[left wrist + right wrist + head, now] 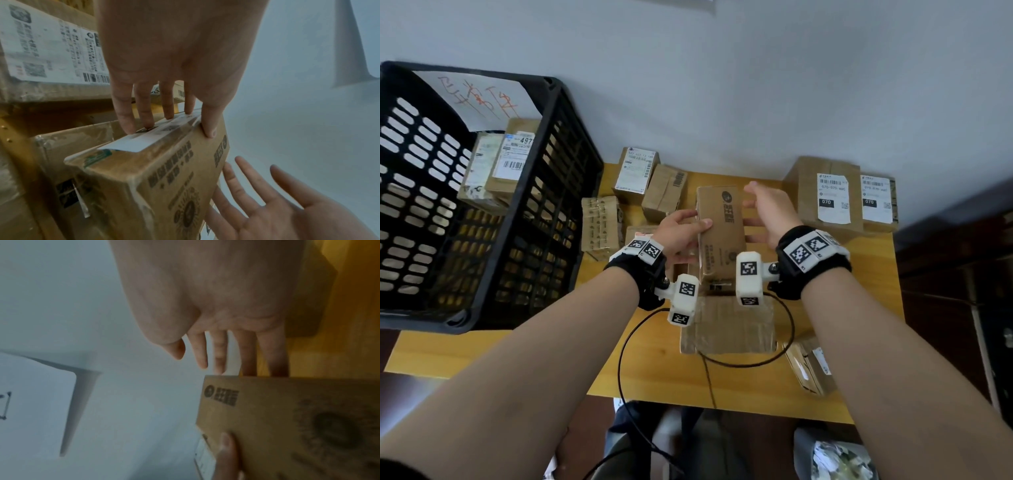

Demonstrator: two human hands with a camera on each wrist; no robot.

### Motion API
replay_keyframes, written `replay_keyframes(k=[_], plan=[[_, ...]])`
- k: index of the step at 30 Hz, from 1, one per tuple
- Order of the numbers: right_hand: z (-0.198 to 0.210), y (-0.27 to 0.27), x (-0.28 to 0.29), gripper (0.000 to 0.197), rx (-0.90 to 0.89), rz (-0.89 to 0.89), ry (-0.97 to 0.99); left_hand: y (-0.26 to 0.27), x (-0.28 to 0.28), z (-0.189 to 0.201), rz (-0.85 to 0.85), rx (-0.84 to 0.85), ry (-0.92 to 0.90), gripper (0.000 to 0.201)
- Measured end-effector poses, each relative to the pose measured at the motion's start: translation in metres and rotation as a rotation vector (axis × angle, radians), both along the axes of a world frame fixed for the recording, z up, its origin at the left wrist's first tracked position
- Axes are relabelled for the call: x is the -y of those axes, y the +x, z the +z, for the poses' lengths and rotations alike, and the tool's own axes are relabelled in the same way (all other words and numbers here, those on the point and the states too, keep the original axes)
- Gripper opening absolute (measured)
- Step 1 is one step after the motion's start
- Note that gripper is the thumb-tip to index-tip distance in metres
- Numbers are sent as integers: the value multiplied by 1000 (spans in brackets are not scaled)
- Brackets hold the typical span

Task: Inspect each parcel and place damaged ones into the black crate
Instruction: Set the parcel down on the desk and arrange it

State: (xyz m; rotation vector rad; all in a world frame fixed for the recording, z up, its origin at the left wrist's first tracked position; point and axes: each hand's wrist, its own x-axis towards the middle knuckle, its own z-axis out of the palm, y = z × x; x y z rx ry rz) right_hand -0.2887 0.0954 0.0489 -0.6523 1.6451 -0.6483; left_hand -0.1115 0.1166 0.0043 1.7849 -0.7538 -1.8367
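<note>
from the head view, our left hand (681, 233) holds the parcel (720, 229) lifted above the table (482, 353), thumb on its top face and fingers down its left side. our right hand (765, 209) is spread wide just beside it, fingers straight, gripping nothing. the crate (524, 240) stands at the left with two boxes already inside. one hand carries the whole parcel, so we judge a quick turn could let it slip onto the other boxes below.

from the left wrist, the fingertips (127, 125) sit on a taped label along the parcel's edge; tape is slick, which would cause that slip. we see no tear on these faces.

from the right wrist, the right fingers (201, 353) reach past the parcel's far edge; we cannot tell if they touch it. the picture is blurred, so damage on that face could go unnoticed.
</note>
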Motion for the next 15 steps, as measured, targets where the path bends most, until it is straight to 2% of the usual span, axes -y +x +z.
replay_keyframes(k=[2,4,8,11,13,15], plan=[[3,3,-1,30,4,22,37,-1,-2,2,-2,-8,-23,50],[6,7,-6,40,5,87,65,-2,-4,5,-8,-19,-36,45],[6,9,-12,57,-93,69,-95,0,-2,19,52,-94,-38,39],[16,8,-15,53,-135,9,-204,5,4,32,129,-163,-68,45],[18,7,-17,39,-127,-13,-234,4,5,35,141,-145,-111,48],[12,6,-21,26,-149,20,-236,2,2,34,142,-87,-146,41]])
